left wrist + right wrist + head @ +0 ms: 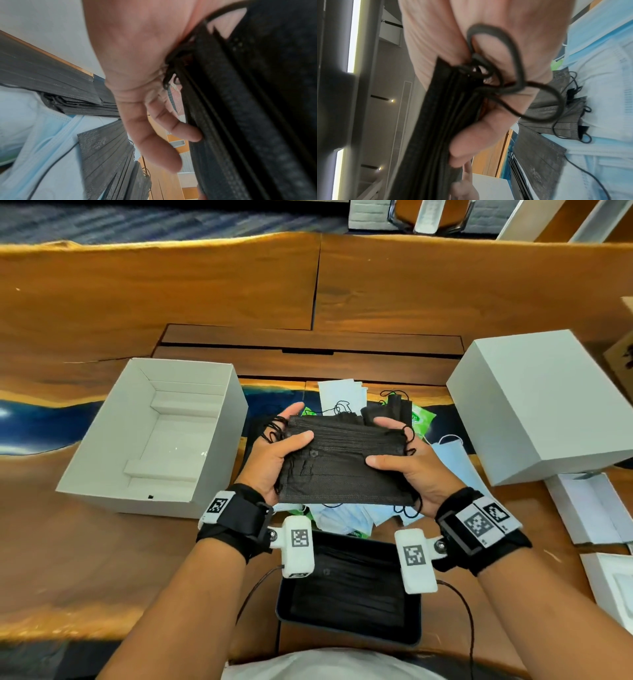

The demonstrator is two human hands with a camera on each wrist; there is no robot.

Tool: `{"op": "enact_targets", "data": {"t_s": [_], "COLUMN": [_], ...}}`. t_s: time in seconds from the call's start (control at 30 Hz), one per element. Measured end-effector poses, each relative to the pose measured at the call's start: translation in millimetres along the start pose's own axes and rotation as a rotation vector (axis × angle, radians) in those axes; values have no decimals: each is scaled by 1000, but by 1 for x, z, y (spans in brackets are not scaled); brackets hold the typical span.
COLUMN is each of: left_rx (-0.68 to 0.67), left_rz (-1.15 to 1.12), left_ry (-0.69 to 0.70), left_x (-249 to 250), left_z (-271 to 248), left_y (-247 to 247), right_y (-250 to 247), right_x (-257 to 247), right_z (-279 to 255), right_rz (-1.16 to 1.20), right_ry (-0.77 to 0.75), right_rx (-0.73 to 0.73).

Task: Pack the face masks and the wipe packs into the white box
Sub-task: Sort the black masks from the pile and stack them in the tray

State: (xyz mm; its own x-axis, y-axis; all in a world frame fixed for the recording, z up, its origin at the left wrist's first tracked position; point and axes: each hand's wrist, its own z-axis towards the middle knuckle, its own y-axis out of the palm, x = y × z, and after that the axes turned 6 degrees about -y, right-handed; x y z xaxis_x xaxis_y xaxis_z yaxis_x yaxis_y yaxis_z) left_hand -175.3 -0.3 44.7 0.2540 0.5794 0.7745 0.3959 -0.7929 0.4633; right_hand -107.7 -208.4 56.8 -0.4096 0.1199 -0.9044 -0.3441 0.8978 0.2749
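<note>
Nearest the table's (85, 559) front edge sits a dark tray (347, 635) with black masks lying in it, between the two forearms. Just beyond it, both hands hold a stack of black face masks (342, 463) above the table: the left hand (274, 460) grips its left end, thumb on top and fingers curled underneath, and the right hand (407, 463) grips the right end the same way, ear loops dangling round the fingers. Under and behind the stack lies a loose heap of light blue face masks (346, 518), more black ones (394, 409), and green wipe packs (421, 419), near the table's middle. The white box (219, 440) stands open toward the left edge, with only its folded card insert showing inside. Toward the right edge stands a closed-looking white shape, probably the lid (541, 405), with smaller white cartons (589, 508) nearer the front right corner.

As I judge it, packing has hardly begun: nothing is in the box yet, and this stack seems the first load, with the heap left to follow.

The left wrist view shows the stack's layered edge (223, 108) pressed against the palm (137, 54), which the head view hides. The right wrist view shows the tangled ear loops (505, 81) at the pinched end and the black masks (556, 115) below.
</note>
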Motion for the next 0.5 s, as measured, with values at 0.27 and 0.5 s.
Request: {"op": "enact_targets", "data": {"t_s": [0.27, 0.5], "left_rx": [45, -95], "left_rz": [148, 575], "left_ry": [-89, -209], "left_x": [-22, -37], "left_z": [-25, -46], "left_y": [3, -21], "right_y": [-2, -20], "right_x": [20, 48], "right_z": [-28, -63], "right_rz": [-43, -371], "right_ry": [59, 50], "right_rx": [139, 198]}}
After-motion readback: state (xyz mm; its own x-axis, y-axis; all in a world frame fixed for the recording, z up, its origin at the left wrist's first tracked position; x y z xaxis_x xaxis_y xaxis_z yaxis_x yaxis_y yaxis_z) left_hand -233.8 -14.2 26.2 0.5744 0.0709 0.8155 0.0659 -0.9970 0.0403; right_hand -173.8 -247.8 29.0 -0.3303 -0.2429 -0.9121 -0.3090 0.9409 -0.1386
